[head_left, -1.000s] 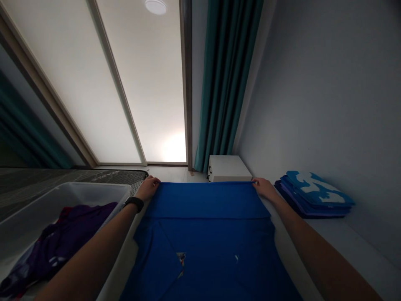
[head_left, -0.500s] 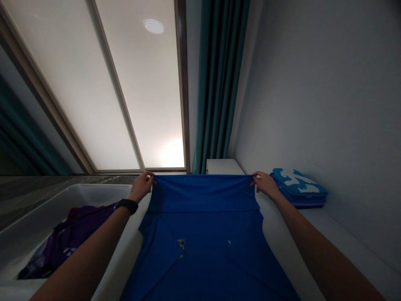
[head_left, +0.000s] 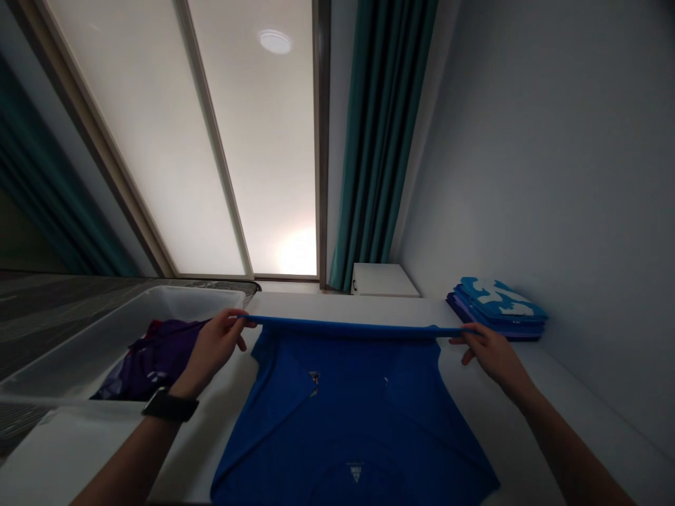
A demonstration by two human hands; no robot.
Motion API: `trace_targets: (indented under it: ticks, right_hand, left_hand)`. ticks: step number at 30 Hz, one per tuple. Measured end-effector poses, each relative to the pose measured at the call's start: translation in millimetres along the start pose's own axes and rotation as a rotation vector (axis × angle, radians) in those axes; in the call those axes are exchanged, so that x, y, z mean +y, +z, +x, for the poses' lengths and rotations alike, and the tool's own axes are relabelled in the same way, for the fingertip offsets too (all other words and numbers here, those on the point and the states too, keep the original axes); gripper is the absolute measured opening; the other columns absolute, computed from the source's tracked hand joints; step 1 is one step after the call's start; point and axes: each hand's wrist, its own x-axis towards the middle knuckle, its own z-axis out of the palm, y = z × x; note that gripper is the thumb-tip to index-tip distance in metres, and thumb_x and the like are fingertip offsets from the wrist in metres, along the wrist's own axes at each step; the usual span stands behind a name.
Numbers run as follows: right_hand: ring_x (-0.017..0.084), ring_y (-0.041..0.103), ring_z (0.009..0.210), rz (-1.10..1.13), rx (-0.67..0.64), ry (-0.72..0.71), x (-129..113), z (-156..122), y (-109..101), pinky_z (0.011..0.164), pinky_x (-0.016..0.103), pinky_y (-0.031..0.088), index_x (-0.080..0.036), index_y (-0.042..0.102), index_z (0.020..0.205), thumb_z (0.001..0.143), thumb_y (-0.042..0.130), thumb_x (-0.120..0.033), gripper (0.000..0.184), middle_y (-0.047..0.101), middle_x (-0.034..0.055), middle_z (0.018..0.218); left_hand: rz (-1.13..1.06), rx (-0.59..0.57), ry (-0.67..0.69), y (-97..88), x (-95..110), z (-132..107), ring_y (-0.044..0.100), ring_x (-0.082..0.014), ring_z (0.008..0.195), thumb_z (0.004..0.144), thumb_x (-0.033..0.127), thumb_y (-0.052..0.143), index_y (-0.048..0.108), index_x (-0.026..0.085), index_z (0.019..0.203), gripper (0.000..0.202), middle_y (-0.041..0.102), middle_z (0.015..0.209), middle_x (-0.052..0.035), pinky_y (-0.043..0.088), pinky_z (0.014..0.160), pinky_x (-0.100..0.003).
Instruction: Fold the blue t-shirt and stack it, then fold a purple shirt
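Observation:
A blue T-shirt (head_left: 348,407) lies spread on a white surface, its collar toward me and its far edge pulled taut between my hands. My left hand (head_left: 219,341), with a dark watch on the wrist, pinches the far left corner. At the far right corner, my right hand (head_left: 488,351) pinches the cloth between thumb and fingers. Small prints show on the chest, and a pale label mark sits inside the collar. The far strip of the shirt is doubled over along the taut edge.
To the left stands a translucent plastic bin (head_left: 174,299) holding purple and red clothing (head_left: 158,358). A stack of folded blue and purple clothes (head_left: 498,309) sits at the right by the wall. Beyond the white table (head_left: 337,306) are a white cabinet (head_left: 384,280) and a green curtain (head_left: 387,140).
My hands have drawn the shirt's far edge toward me and moved farther apart, so that edge sits lower and tighter. The collar has come into view.

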Motion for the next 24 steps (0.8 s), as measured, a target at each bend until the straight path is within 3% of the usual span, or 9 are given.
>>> trace_targets:
  ticks: [4, 8, 12, 14, 16, 19, 24]
  right_hand:
    - [0.018, 0.059, 0.044, 0.019, -0.03, 0.017, 27, -41, 10, 0.052, 0.032, 0.048, -0.022, 0.06, 0.092, 0.077, 0.051, -0.055, 0.037, 0.075, 0.0089, 0.081]
    - [0.018, 0.054, 0.043, -0.002, -0.08, 0.042, 39, -62, 19, 0.047, 0.032, 0.045, -0.023, 0.062, 0.093, 0.077, 0.046, -0.048, 0.033, 0.073, 0.0053, 0.078]
    - [0.021, 0.056, 0.049, -0.059, -0.037, 0.048, 45, -69, 23, 0.054, 0.032, 0.044, -0.024, 0.061, 0.083, 0.079, 0.033, -0.036, 0.031, 0.056, -0.0009, 0.049]
    - [0.02, 0.056, 0.051, -0.099, 0.006, 0.02, 46, -71, 26, 0.057, 0.031, 0.044, -0.025, 0.056, 0.075, 0.081, 0.03, -0.037, 0.03, 0.052, -0.0014, 0.048]
    - [0.02, 0.058, 0.055, -0.192, 0.072, 0.004, 45, -73, 30, 0.058, 0.031, 0.042, -0.025, 0.051, 0.071, 0.082, 0.033, -0.043, 0.027, 0.057, -0.0001, 0.055]
    - [0.02, 0.061, 0.06, -0.359, 0.125, 0.019, 44, -75, 37, 0.057, 0.029, 0.04, -0.025, 0.052, 0.084, 0.08, 0.042, -0.049, 0.027, 0.063, 0.0006, 0.067]
    - [0.02, 0.062, 0.061, -0.479, 0.059, -0.011, 49, -74, 40, 0.055, 0.028, 0.04, -0.026, 0.052, 0.115, 0.085, 0.036, -0.044, 0.038, 0.062, -0.0006, 0.07]
  left_hand:
    - [0.003, -0.071, -0.051, -6.3, -26, -42, 0.063, -0.0181, 0.051, 0.076, 0.062, 0.054, 0.056, 0.021, 0.094, 0.045, 0.074, 0.083, -0.0059, 0.048, 0.052, -0.03]
    - [0.065, -0.137, -0.077, -10.7, -47, -64, 0.06, -0.0171, 0.05, 0.074, 0.061, 0.054, 0.058, 0.022, 0.089, 0.042, 0.071, 0.075, -0.003, 0.048, 0.052, -0.029]
    - [0.146, -0.214, -0.071, -8.7, -48, -73, 0.059, -0.0189, 0.057, 0.078, 0.058, 0.047, 0.06, 0.023, 0.085, 0.038, 0.067, 0.072, -0.0013, 0.046, 0.055, -0.029]
    - [0.167, -0.22, -0.044, -5.0, -45, -76, 0.059, -0.0202, 0.061, 0.081, 0.059, 0.041, 0.058, 0.024, 0.077, 0.04, 0.064, 0.068, -0.0007, 0.046, 0.058, -0.03]
    - [0.205, -0.202, -0.034, -0.5, -44, -77, 0.058, -0.0207, 0.062, 0.082, 0.061, 0.037, 0.053, 0.024, 0.071, 0.042, 0.06, 0.064, -0.0001, 0.045, 0.06, -0.03]
    - [0.271, -0.168, -0.059, 4.6, -48, -77, 0.059, -0.021, 0.061, 0.08, 0.062, 0.042, 0.051, 0.024, 0.075, 0.04, 0.06, 0.064, 0.0007, 0.044, 0.058, -0.029]
    - [0.247, -0.174, -0.037, 5.1, -56, -78, 0.062, -0.0217, 0.066, 0.079, 0.06, 0.046, 0.052, 0.025, 0.084, 0.036, 0.065, 0.072, -0.0003, 0.046, 0.061, -0.029]
